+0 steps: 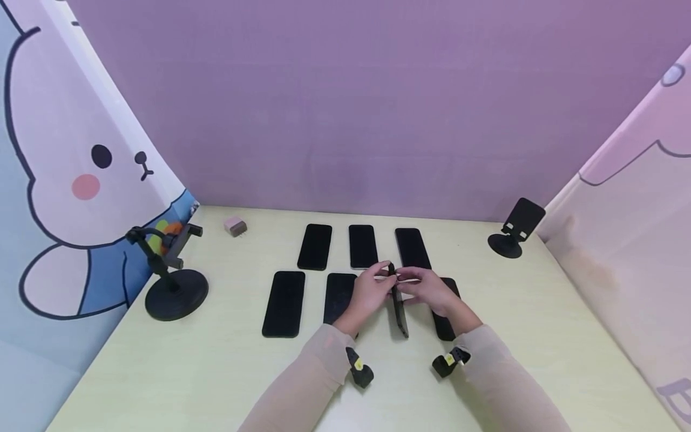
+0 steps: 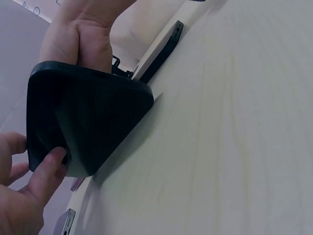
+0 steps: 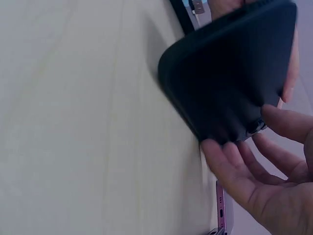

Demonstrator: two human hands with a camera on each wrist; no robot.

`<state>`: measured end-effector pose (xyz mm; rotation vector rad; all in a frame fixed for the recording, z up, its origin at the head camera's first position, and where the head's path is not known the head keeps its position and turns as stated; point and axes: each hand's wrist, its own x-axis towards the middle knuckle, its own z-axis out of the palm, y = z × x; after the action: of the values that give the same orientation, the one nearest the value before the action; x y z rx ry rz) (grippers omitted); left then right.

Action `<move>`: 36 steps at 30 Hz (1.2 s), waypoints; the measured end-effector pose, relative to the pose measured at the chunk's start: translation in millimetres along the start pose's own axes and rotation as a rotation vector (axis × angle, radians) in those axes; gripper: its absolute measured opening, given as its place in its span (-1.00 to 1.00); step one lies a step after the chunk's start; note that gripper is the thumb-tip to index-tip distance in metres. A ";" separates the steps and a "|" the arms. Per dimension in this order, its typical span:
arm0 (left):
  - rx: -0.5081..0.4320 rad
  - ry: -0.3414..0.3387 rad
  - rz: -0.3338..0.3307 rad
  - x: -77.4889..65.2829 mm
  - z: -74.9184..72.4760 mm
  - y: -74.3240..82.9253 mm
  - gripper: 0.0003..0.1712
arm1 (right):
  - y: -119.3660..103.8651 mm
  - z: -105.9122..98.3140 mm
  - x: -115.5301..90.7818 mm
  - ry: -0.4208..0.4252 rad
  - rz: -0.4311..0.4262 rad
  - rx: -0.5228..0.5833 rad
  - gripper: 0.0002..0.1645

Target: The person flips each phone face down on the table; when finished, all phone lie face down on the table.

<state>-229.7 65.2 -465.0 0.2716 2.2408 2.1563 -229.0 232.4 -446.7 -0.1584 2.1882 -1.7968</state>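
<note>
A black smartphone stands tilted up on its long edge between both hands, above the table. My left hand pinches its far end, with a fingertip on the glossy dark face of the phone in the left wrist view. From the other side my right hand holds the same end; in the right wrist view its fingers touch the back of the phone near the camera lenses. One flat phone is partly hidden under the left forearm, another phone under the right hand.
Further phones lie flat: one at front left, and a back row with a left phone, a middle phone and a right phone. A black stand is at left, a smaller phone stand at right, a pinkish charger block behind.
</note>
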 end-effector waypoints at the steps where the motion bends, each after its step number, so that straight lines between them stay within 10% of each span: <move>1: 0.012 0.004 -0.003 0.2 -0.5 -0.2 -0.53 | 0.4 0.2 -0.1 -0.003 0.003 -0.013 -0.43; 10: 0.138 -0.015 -0.023 1.1 -8.3 0.0 -0.53 | 0.9 3.4 1.1 0.034 0.017 -0.133 -0.46; 26: 0.651 -0.052 0.063 8.4 -15.8 -4.1 -0.57 | 4.4 9.8 4.5 0.149 0.052 -0.417 -0.48; 36: 0.723 -0.061 0.040 10.2 -14.1 -4.0 -0.60 | 1.6 11.9 9.3 0.176 0.086 -0.556 -0.49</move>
<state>-242.0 52.5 -467.2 0.3789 2.8930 1.2344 -234.0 219.0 -451.8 -0.0233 2.7242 -1.1553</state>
